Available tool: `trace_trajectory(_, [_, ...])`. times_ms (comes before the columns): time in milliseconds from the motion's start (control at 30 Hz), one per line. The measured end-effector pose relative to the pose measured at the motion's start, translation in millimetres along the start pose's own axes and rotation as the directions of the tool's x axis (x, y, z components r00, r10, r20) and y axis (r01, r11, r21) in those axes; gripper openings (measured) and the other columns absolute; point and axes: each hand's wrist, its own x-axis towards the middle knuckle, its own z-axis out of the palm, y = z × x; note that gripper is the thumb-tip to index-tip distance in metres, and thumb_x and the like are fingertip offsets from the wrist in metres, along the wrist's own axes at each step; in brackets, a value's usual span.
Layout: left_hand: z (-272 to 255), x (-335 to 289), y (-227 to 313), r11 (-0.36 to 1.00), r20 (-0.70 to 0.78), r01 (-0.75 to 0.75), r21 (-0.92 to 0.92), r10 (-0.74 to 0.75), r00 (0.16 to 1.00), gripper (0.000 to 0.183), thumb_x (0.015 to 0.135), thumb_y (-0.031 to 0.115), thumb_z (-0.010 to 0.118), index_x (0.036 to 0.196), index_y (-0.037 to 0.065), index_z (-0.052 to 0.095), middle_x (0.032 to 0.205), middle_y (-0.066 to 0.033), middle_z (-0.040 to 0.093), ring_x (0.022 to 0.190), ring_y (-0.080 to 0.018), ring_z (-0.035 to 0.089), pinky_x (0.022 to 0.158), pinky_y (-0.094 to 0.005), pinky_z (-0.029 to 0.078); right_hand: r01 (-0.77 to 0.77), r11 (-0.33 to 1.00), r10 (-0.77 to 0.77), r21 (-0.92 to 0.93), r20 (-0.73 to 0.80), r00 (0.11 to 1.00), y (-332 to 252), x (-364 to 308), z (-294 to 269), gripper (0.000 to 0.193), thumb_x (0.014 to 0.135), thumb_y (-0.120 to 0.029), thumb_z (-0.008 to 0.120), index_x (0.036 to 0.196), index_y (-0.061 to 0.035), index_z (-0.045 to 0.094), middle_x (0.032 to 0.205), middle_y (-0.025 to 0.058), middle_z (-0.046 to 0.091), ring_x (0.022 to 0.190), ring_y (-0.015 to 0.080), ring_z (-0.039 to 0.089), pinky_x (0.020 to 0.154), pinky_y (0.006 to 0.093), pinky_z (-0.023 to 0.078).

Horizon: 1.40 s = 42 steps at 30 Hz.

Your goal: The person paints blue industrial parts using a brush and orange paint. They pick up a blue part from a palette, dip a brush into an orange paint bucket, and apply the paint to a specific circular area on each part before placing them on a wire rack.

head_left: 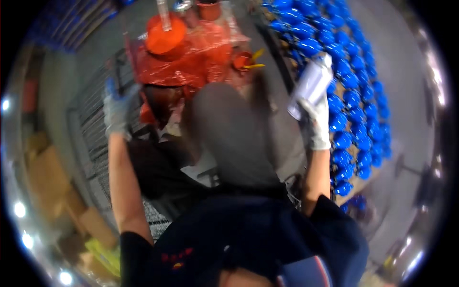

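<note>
My right hand (315, 119), in a whitish glove, is wrapped round a white can shaped like a spray can (313, 83). The can tilts up and to the right, beside rows of glossy blue rounded parts (351, 98). On the left, my gloved left hand (116, 112) hangs beside the red plastic sheeting (205, 60). Its fingers look spread from the thumb, with blue on the fingertips; blur hides whether that is paint or a small thing. An orange-red round lid or disc (165, 36) lies on the sheeting, with a clear strip standing over it.
A small red cup with yellow handles (243, 60) stands right of the sheeting. Behind are a silver-topped can (184, 5) and a red-brown pot (209, 9). My knee (229, 129) rises between my hands. Cardboard boxes (52, 174) lie at far left, above a yellow-green item (104, 256).
</note>
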Motion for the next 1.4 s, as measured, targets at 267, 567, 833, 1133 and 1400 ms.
trace_trajectory(267, [77.2, 26.2, -11.2, 0.961, 0.377, 0.242, 0.131, -0.274, 0.885, 0.092, 0.082, 0.036, 0.07, 0.156, -0.002, 0.03, 0.139, -0.0301, 0.057, 0.131, -0.0409, 0.055, 0.109, -0.0431, 0.045, -0.181, 0.982, 0.133, -0.057, -0.477, 0.869, 289.2, -92.8, -111.6, 0.092, 0.055, 0.01, 0.077, 0.14, -0.0047, 0.047, 0.13, 0.0079, 0.057, 0.115, 0.0215, 0.058, 0.106, 0.0374, 0.047])
trace_trajectory(567, [57.5, 40.6, 23.9, 0.995, 0.204, 0.104, 0.007, -0.104, 0.973, 0.047, 0.088, 0.024, 0.054, 0.132, 0.007, 0.06, 0.114, -0.0278, 0.069, 0.109, -0.0459, 0.065, 0.093, -0.05, 0.053, -0.603, 0.793, 0.572, 0.088, -0.449, 0.687, 401.3, -215.4, -173.9, 0.038, 0.081, 0.01, 0.055, 0.116, -0.0063, 0.059, 0.097, 0.0092, 0.067, 0.075, 0.0243, 0.063, 0.07, 0.0404, 0.054])
trace_trajectory(833, [67.1, 18.4, -43.3, 0.958, 0.228, 0.268, 0.102, -0.285, 0.931, 0.062, 0.085, 0.036, 0.065, 0.139, 0.007, 0.056, 0.13, -0.0264, 0.063, 0.123, -0.0424, 0.06, 0.102, -0.0474, 0.049, -0.348, 0.728, 0.497, -0.59, 0.106, 0.861, 200.0, -136.6, -84.4, 0.026, 0.093, -0.018, 0.063, 0.113, -0.0018, 0.069, 0.092, 0.0072, 0.068, 0.074, 0.0191, 0.06, 0.066, 0.0343, 0.051])
trace_trajectory(1133, [34.6, -0.9, 0.7, 0.95, 0.208, 0.257, -0.179, -0.218, 0.953, 0.036, 0.102, 0.017, 0.039, 0.123, -0.003, 0.061, 0.111, -0.0262, 0.071, 0.103, -0.0396, 0.071, 0.086, -0.049, 0.058, 0.357, 0.893, -0.325, -0.274, 0.158, 0.933, -111.2, -48.1, 190.3, 0.028, 0.102, -0.013, 0.056, 0.125, 0.002, 0.064, 0.117, 0.0133, 0.069, 0.106, 0.0229, 0.066, 0.097, 0.0351, 0.051])
trace_trajectory(1400, [-70.5, -78.9, -47.6, 0.876, 0.172, 0.159, -0.456, -0.088, 0.981, 0.052, 0.092, 0.034, 0.069, 0.137, 0.01, 0.057, 0.118, -0.0204, 0.07, 0.106, -0.0349, 0.069, 0.091, -0.0448, 0.055, 0.246, 0.943, -0.31, 0.223, 0.858, 0.409, -87.3, -62.7, 498.7, 0.033, 0.101, -0.014, 0.056, 0.128, 0.005, 0.061, 0.121, 0.0152, 0.068, 0.107, 0.023, 0.068, 0.088, 0.0319, 0.056])
